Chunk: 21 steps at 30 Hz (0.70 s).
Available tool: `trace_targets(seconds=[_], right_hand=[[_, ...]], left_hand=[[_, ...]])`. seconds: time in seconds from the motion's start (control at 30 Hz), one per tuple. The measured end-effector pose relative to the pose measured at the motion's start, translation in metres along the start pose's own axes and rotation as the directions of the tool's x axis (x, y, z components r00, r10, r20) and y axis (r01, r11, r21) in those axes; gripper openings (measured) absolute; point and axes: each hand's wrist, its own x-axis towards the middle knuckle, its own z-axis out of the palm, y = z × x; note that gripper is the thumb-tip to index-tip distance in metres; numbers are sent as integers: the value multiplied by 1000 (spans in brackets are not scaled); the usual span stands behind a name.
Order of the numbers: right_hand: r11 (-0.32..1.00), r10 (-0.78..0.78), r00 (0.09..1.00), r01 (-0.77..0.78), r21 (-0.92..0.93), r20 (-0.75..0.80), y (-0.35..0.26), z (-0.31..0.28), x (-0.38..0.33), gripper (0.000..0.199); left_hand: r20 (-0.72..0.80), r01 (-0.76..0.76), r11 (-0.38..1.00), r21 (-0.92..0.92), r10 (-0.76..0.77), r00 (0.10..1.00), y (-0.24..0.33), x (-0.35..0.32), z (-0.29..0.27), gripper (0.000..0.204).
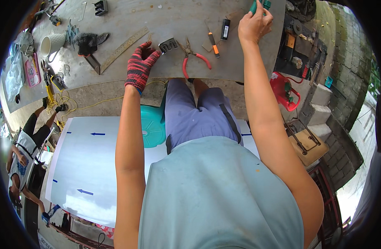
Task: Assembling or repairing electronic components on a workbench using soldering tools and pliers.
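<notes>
- One pair of pliers (188,51) lies at the bench (232,67) edge; a knock could send it down.
- Left hand (140,68), gloved, fingers apart, sits beside the metal piece (168,45), contact unclear; a brush could shift it.
- Right hand (255,29), bare, clamps a green thing (267,4) partly out of view; a loose grip could drop it.

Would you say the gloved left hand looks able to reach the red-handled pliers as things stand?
Probably yes: the left hand looks empty and near the pliers. A bent metal piece lies between, by their head, but the nearer red handle seems free.
</notes>
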Motion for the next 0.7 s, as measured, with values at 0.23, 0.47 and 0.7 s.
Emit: trace_targets(seconds=[0.23, 0.47, 0.7], right_hand=[[959, -169, 986, 162, 234, 11, -9, -57, -35, 25], [873, -272, 949, 174, 455, 159, -46, -101, -66, 17], [699, -493, 821, 175, 694, 289, -75, -162, -39, 11]], left_hand=[[-103, -229, 765, 601, 359, 928, 5, -8, 23, 75], [-144, -200, 764, 614, 358, 923, 4, 6, 33, 56], [-18, -366, 877, 311, 391, 920, 65, -46, 22, 50]])
